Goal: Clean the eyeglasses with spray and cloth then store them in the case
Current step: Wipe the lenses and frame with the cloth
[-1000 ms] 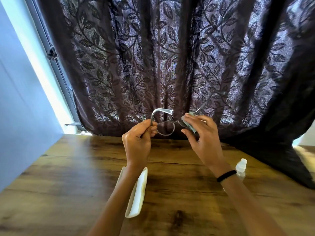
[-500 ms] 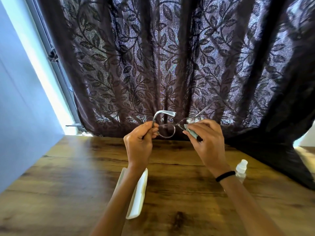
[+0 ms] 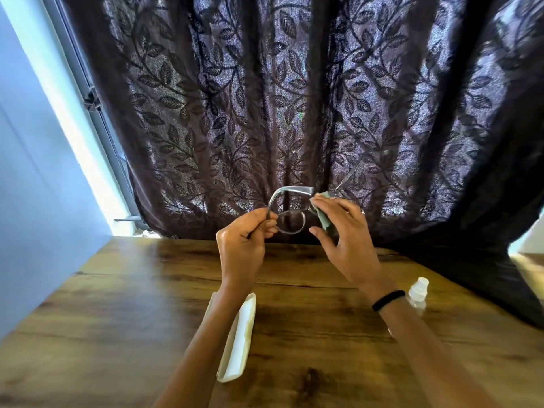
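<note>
Eyeglasses (image 3: 290, 221) are being held in the air above the far edge of the wooden table (image 3: 132, 304), in front of the dark leaf-patterned curtain (image 3: 265, 98). Their long axis is running left to right between the two hands. Left hand (image 3: 241, 245) is pinching the left end of the frame near the hinge, fingers curled in tight against the thumb. That side's temple is arching up and over to the right above the bare left lens. Right hand (image 3: 346, 235) is folding a pale green cloth (image 3: 326, 222) round the right lens, fingers draped over the top and thumb sitting below. The lens is hidden under the cloth, so I cannot tell how tightly the thumb is closing. The second temple is poking up and away to the far right. Judging by this, wiping is under way and storing is not yet begun. White case (image 3: 240, 340) is lying on the table near the person, long axis running near to far, partly under the left forearm, so the left hand is the closer one to it. Spray bottle (image 3: 418, 293) is standing upright just right of the right wrist, which is wearing a black band (image 3: 388, 300). No brand, label or writing is readable anywhere.
</note>
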`<state>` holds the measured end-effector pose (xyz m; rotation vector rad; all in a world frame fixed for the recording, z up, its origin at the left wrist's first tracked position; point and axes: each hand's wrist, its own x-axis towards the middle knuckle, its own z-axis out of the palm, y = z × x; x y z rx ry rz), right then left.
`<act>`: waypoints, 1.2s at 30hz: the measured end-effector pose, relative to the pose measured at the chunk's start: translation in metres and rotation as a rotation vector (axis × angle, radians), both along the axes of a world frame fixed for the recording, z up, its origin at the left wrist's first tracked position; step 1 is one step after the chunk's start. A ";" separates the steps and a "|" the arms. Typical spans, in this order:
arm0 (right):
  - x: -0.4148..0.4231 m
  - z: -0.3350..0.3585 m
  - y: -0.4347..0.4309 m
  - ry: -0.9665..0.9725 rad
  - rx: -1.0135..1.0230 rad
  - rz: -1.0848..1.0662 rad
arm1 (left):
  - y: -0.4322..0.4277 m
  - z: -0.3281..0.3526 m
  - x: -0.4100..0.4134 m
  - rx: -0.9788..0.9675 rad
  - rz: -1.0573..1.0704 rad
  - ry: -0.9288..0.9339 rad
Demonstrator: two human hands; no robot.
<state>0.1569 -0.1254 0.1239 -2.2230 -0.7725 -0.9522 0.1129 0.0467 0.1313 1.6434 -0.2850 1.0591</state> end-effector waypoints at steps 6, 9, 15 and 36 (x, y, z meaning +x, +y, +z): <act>-0.003 -0.004 0.003 0.024 0.111 0.069 | 0.002 -0.006 0.002 -0.013 -0.004 0.000; -0.002 -0.006 0.002 -0.038 0.124 0.042 | 0.001 -0.008 0.001 -0.023 -0.003 0.002; -0.002 -0.011 -0.002 -0.179 0.088 -0.002 | 0.002 -0.010 -0.001 -0.059 -0.024 0.044; 0.005 -0.013 -0.004 -0.050 -0.135 -0.197 | 0.002 -0.010 -0.004 0.009 -0.018 0.030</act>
